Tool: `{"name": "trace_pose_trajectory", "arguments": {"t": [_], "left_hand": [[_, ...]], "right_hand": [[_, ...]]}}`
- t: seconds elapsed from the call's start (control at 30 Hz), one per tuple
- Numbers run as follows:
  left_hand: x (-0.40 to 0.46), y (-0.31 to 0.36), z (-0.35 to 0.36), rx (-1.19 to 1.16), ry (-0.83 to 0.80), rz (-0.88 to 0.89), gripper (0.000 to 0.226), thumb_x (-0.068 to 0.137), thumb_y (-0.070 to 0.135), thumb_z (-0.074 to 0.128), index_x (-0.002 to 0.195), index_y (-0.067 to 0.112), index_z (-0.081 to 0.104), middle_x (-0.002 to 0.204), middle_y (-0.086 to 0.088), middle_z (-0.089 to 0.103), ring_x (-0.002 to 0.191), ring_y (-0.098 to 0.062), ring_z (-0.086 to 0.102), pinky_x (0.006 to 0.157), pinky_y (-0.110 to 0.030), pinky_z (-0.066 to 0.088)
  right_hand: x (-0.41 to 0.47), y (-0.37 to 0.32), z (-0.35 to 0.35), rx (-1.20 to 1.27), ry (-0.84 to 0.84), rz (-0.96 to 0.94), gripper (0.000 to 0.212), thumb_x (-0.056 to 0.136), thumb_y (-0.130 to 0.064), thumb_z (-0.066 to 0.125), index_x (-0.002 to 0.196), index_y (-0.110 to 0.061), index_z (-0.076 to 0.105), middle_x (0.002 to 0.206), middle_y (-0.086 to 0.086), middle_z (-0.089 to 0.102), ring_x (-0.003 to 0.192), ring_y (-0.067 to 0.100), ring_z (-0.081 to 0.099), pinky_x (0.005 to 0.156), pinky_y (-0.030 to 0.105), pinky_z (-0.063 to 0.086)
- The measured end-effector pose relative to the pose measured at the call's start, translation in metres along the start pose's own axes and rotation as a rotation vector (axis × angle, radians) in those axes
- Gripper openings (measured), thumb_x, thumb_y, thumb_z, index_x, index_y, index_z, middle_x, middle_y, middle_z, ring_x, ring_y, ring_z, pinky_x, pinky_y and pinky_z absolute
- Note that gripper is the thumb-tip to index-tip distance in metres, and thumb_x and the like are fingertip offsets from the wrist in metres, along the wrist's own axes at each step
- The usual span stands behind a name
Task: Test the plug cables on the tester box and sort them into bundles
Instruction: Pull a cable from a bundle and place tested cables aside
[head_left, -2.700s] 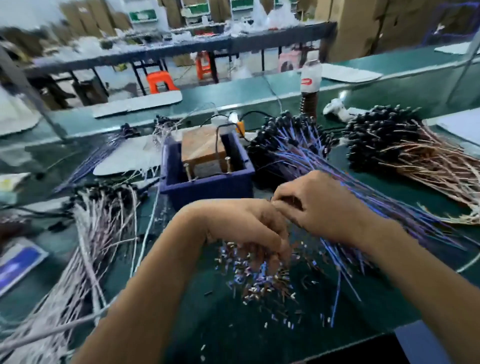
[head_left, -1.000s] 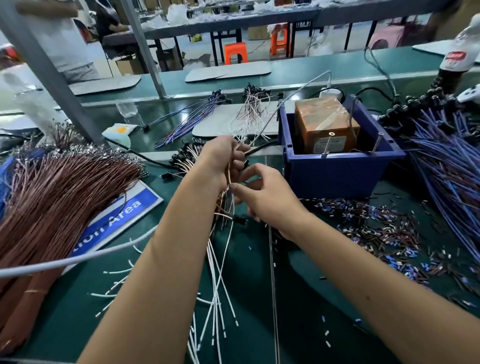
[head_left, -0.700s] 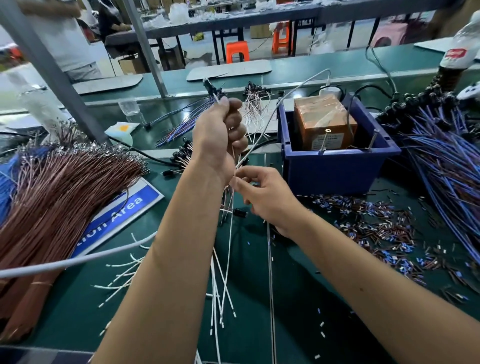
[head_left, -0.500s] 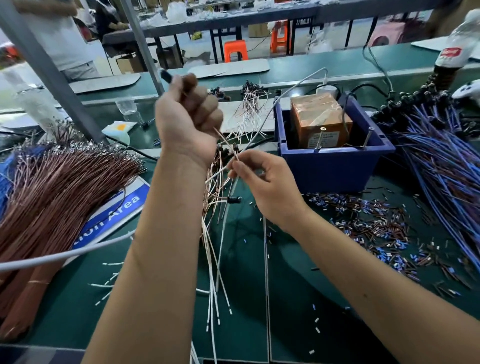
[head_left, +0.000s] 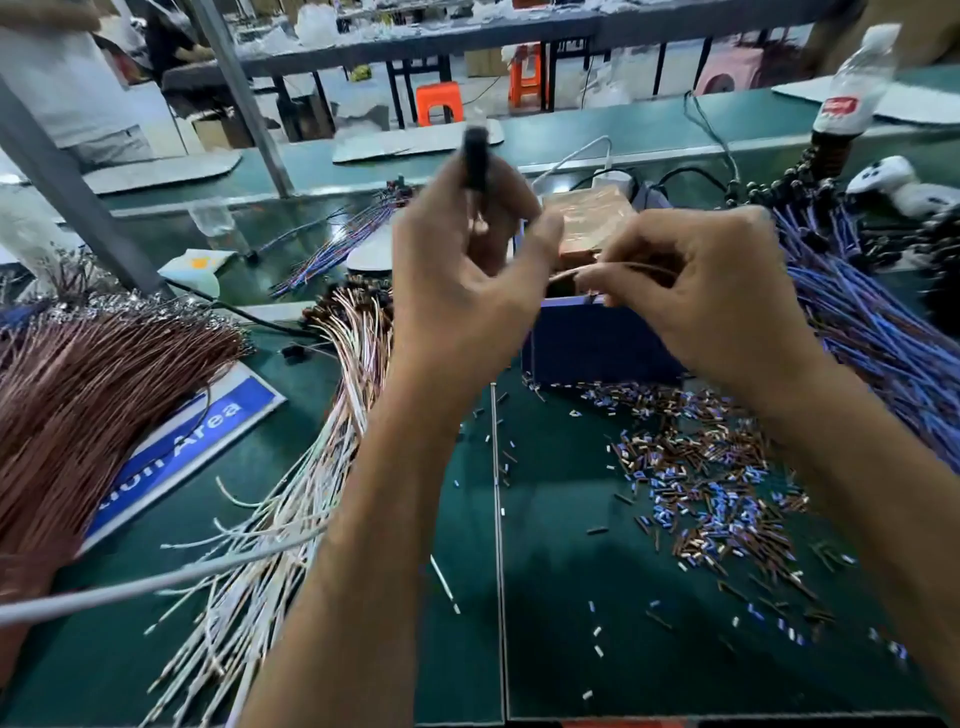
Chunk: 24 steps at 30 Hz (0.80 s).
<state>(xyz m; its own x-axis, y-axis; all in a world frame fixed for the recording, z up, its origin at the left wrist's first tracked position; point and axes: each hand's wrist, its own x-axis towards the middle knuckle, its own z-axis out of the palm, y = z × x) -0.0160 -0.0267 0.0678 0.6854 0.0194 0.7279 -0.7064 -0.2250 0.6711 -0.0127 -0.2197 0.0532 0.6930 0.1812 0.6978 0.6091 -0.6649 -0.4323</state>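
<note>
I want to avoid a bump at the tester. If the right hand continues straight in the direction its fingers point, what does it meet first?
Probably the left hand. The right hand points leftward, pinching the thin wire, with only a small gap between them above the blue tester box. Depth is unclear.

Left hand (head_left: 457, 291): moved right, black plug (head_left: 476, 165) raised above blue tester box (head_left: 597, 343). Right hand (head_left: 711, 296): lifted beside it, wire end (head_left: 623, 267) drawn taut between both.
</note>
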Motion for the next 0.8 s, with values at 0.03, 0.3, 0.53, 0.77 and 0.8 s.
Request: {"name": "trace_pose_trajectory", "arguments": {"t": [0.03, 0.3, 0.53, 0.77, 0.8], "left_hand": [[-0.008, -0.001, 0.013, 0.126, -0.087, 0.082, 0.012, 0.085, 0.008, 0.072, 0.088, 0.010, 0.061, 0.074, -0.003, 0.055, 0.060, -0.016, 0.049, 0.052, -0.029, 0.038], [-0.057, -0.030, 0.078, 0.459, -0.399, 0.099, 0.026, 0.091, 0.002, 0.062, 0.114, 0.013, 0.068, 0.111, -0.004, 0.070, 0.095, -0.038, 0.066, 0.075, -0.050, 0.053], [-0.072, -0.066, 0.082, 0.353, -0.337, -0.011, 0.004, 0.092, 0.010, 0.071, 0.093, 0.013, 0.072, 0.080, 0.001, 0.072, 0.073, -0.025, 0.067, 0.067, -0.043, 0.052], [-0.070, -0.076, 0.073, 0.096, -0.472, -0.330, 0.016, 0.082, 0.012, 0.062, 0.073, 0.024, 0.065, 0.063, 0.004, 0.064, 0.061, -0.011, 0.059, 0.065, -0.033, 0.050], [-0.070, -0.075, 0.071, 0.073, -0.501, -0.364, 0.015, 0.081, 0.014, 0.061, 0.071, 0.025, 0.064, 0.061, 0.005, 0.062, 0.059, -0.010, 0.056, 0.062, -0.032, 0.047]], "right_hand": [[-0.005, 0.009, -0.006, -0.032, 0.015, 0.002, 0.025, 0.092, -0.040, 0.077, 0.088, -0.016, 0.078, 0.073, -0.005, 0.073, 0.066, 0.012, 0.068, 0.069, 0.036, 0.056], [-0.055, 0.070, -0.020, -0.163, -0.023, -0.061, 0.024, 0.097, -0.029, 0.069, 0.102, -0.008, 0.079, 0.094, 0.003, 0.078, 0.086, 0.020, 0.073, 0.079, 0.032, 0.055], [-0.077, 0.089, -0.009, -0.091, -0.053, 0.024, 0.014, 0.095, -0.027, 0.075, 0.098, -0.013, 0.078, 0.086, -0.001, 0.075, 0.078, 0.017, 0.070, 0.071, 0.043, 0.056], [-0.079, 0.088, -0.010, -0.027, -0.204, 0.076, 0.002, 0.091, -0.019, 0.078, 0.091, -0.018, 0.076, 0.083, -0.006, 0.066, 0.080, 0.011, 0.061, 0.074, 0.038, 0.052], [-0.079, 0.086, -0.011, -0.008, -0.215, 0.086, 0.003, 0.091, -0.019, 0.078, 0.089, -0.019, 0.076, 0.082, -0.008, 0.065, 0.081, 0.009, 0.061, 0.074, 0.036, 0.052]]}}
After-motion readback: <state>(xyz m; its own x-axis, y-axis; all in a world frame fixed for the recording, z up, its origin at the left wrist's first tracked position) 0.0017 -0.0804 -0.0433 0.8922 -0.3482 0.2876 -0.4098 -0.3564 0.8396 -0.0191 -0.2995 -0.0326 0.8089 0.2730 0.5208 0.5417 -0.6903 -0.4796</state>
